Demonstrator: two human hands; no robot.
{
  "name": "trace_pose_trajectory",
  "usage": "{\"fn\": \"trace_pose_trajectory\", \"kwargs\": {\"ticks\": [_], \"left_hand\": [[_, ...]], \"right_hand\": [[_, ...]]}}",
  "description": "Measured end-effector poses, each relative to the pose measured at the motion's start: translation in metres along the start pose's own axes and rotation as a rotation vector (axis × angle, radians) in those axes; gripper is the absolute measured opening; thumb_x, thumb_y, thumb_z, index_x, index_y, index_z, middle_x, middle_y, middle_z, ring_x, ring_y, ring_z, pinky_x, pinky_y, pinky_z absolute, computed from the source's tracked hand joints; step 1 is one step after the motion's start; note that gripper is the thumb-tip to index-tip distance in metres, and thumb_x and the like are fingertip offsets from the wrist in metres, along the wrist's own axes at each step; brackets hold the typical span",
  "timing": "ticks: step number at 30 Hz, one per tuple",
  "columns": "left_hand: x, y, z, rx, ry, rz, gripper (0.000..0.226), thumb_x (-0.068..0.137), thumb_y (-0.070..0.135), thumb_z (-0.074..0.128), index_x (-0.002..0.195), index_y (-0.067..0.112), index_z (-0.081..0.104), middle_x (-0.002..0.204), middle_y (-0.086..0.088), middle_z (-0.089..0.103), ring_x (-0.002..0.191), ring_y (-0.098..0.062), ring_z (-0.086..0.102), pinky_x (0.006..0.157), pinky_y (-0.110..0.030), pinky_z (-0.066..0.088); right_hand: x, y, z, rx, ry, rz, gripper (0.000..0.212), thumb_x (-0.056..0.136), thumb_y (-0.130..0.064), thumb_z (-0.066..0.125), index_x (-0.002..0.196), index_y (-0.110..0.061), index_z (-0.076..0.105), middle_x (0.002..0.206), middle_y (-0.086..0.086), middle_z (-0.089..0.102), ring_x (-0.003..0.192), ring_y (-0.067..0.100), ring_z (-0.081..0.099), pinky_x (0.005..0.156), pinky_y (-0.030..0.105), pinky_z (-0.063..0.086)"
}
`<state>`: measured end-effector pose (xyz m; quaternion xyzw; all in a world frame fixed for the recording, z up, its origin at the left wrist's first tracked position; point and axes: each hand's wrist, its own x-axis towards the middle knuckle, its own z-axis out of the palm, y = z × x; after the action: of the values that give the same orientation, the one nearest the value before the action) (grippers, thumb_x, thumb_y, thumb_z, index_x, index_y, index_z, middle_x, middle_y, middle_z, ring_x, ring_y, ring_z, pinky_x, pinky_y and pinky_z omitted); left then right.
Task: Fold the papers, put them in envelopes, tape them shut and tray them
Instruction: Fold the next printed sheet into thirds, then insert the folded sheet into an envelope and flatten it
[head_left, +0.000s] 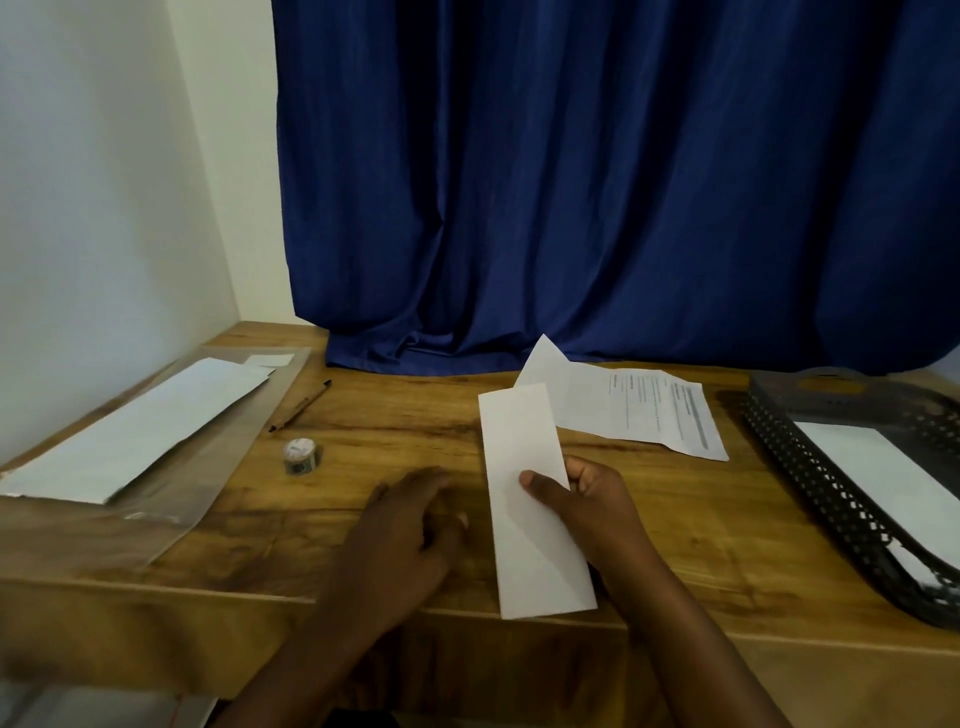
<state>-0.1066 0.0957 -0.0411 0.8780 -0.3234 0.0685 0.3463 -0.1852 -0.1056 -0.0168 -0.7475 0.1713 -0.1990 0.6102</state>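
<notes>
My right hand (587, 504) grips a long white envelope (524, 467) near its middle, thumb on top, holding it lengthwise over the wooden table (395, 415). My left hand (410, 525) hovers just left of it, fingers loosely curled and holding nothing. Printed papers (649, 410) lie behind the envelope, one corner lifted. A small roll of tape (300, 456) stands to the left. A stack of white envelopes (135, 431) lies on a clear plastic sleeve at far left. The black mesh tray (831, 499) at right holds a white envelope (893, 478).
A brown pen (298, 408) lies beside the plastic sleeve. A blue curtain (597, 182) hangs behind the table and rests on its back edge. A white wall stands to the left. The table's front edge runs just under my wrists.
</notes>
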Motion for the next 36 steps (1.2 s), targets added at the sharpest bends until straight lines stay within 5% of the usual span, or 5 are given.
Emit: {"fn": "trace_pose_trajectory", "kwargs": {"ticks": [3, 13, 21, 28, 36], "left_hand": [[0.003, 0.004, -0.026, -0.223, 0.016, -0.039, 0.033, 0.096, 0.045, 0.061, 0.128, 0.047, 0.059, 0.123, 0.027, 0.062, 0.103, 0.014, 0.057, 0.082, -0.012, 0.048], [0.047, -0.073, -0.157, 0.16, 0.206, -0.175, 0.032, 0.091, 0.046, 0.069, 0.123, 0.038, 0.067, 0.124, 0.012, 0.069, 0.11, -0.008, 0.064, 0.092, -0.034, 0.053], [0.049, -0.171, -0.196, 0.533, 0.0, -0.588, 0.069, 0.081, 0.06, 0.075, 0.135, 0.021, 0.057, 0.136, -0.007, 0.061, 0.118, -0.025, 0.06, 0.095, -0.036, 0.05], [0.054, -0.177, -0.196, 0.671, 0.056, -0.516, 0.033, 0.097, 0.039, 0.059, 0.103, 0.011, 0.075, 0.093, -0.007, 0.071, 0.076, -0.018, 0.064, 0.061, -0.025, 0.046], [0.054, -0.177, -0.202, 0.662, 0.229, -0.396, 0.029, 0.1, 0.026, 0.051, 0.087, 0.007, 0.068, 0.085, -0.015, 0.071, 0.069, -0.028, 0.062, 0.066, -0.033, 0.049]], "right_hand": [[-0.001, 0.003, 0.001, -0.047, 0.014, -0.048, 0.017, 0.09, -0.037, 0.072, 0.101, -0.024, 0.069, 0.095, -0.008, 0.076, 0.077, 0.006, 0.075, 0.059, 0.018, 0.056], [0.002, 0.011, 0.002, -0.139, 0.06, -0.102, 0.022, 0.093, -0.037, 0.069, 0.109, -0.027, 0.06, 0.095, -0.011, 0.066, 0.084, 0.011, 0.067, 0.061, 0.022, 0.049], [0.005, 0.014, 0.004, -0.179, 0.052, -0.11, 0.023, 0.092, -0.037, 0.068, 0.109, -0.025, 0.059, 0.096, -0.005, 0.065, 0.082, 0.012, 0.065, 0.06, 0.021, 0.045], [0.004, 0.014, 0.004, -0.17, 0.047, -0.12, 0.013, 0.092, -0.034, 0.07, 0.099, -0.028, 0.06, 0.092, -0.012, 0.066, 0.079, 0.011, 0.066, 0.059, 0.021, 0.046], [0.004, 0.013, 0.006, -0.185, 0.079, -0.105, 0.026, 0.092, -0.033, 0.07, 0.113, -0.02, 0.062, 0.102, 0.0, 0.07, 0.081, 0.01, 0.065, 0.059, 0.019, 0.045]]}}
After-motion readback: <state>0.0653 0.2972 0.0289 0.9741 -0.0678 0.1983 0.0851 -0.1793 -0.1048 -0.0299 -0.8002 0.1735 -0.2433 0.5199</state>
